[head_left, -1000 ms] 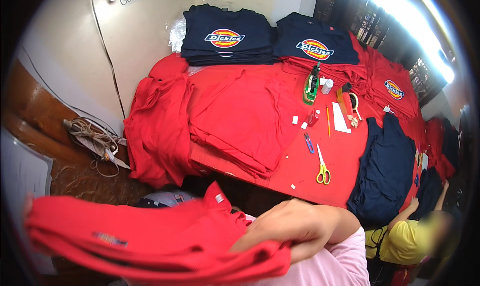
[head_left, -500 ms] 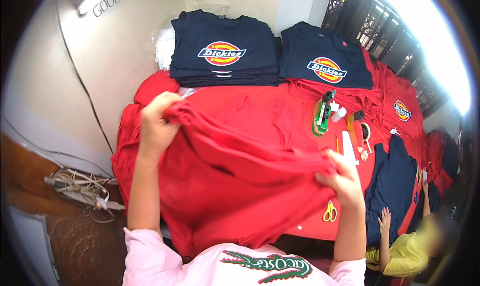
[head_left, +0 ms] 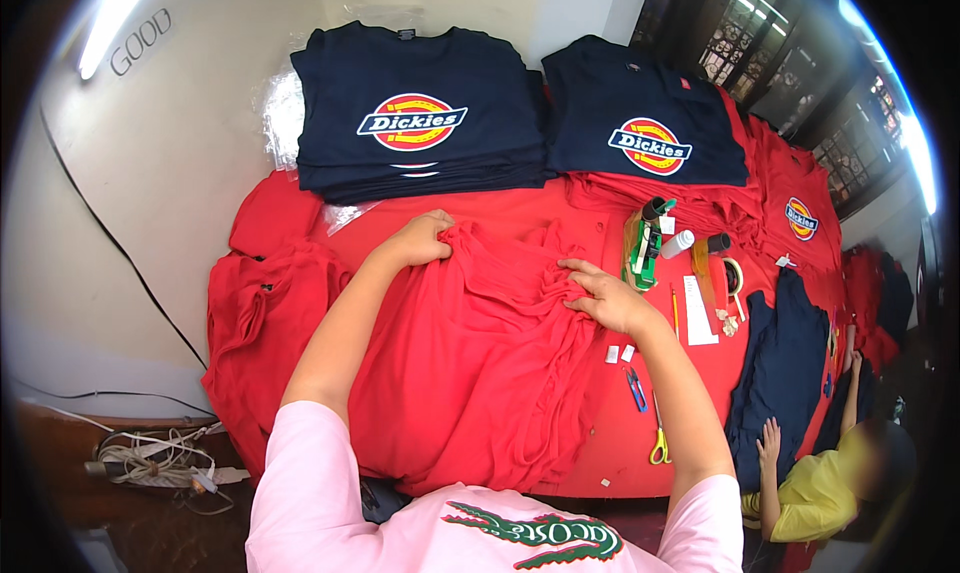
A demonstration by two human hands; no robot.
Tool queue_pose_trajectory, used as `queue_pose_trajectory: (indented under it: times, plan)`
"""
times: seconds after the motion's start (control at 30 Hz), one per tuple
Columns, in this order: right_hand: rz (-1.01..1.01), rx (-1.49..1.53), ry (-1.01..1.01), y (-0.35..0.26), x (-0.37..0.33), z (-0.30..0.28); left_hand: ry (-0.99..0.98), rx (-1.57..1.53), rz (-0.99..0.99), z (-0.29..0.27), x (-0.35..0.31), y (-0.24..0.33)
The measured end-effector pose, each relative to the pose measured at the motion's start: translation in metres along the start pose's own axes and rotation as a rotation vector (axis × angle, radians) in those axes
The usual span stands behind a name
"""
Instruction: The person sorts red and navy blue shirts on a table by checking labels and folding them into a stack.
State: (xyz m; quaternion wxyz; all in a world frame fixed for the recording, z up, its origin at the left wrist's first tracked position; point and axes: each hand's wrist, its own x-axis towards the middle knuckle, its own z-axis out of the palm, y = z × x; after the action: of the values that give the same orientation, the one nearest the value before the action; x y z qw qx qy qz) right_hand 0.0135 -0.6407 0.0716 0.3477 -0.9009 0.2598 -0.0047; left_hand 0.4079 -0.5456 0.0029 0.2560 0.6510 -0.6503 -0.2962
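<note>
Head view, my read: red garment (head_left: 470,373) sits mid-frame, bunched and wrinkled on the red-covered tabletop (head_left: 620,463), its lower part reaching the near edge just above the pink shirt front. Left hand (head_left: 425,241) is at its upper-left corner, fingers curled in and grasping the cloth. Right hand (head_left: 606,299) is on the upper-right edge, fingers partly spread against the folds; I can't tell if any cloth is pinched.

Right of the right hand I get a green-and-black tool (head_left: 642,255), white bottle (head_left: 678,244), pencil (head_left: 675,316) and white paper strip (head_left: 699,318). Below those: two small white tags (head_left: 612,354), blue snips (head_left: 637,391), and yellow-handled scissors (head_left: 660,447) beside the right forearm.

Upper centre: navy shirt stack (head_left: 420,68). To its right, a navy shirt (head_left: 600,103) on red ones. Red pile (head_left: 255,343) at left. Right of frame: navy garment (head_left: 775,373), co-worker in yellow (head_left: 815,503) next to it, one palm by its edge. Cable bundle (head_left: 155,463) lower left.
</note>
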Motion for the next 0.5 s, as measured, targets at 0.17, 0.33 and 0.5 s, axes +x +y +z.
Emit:
queue_pose_trajectory:
  times: [0.17, 0.33, 0.5]
  plan:
    - [-0.025, -0.111, -0.135, -0.036, 0.008, -0.017, 0.060, 0.017, 0.027, -0.020, -0.023, 0.029]
    - [-0.003, -0.319, -0.154, -0.034, 0.022, -0.012, 0.202, 0.080, 0.096, -0.032, -0.049, 0.070]
    - [-0.187, -0.266, 0.025, -0.052, -0.046, -0.034, 0.290, 0.208, 0.238, -0.075, -0.128, 0.108]
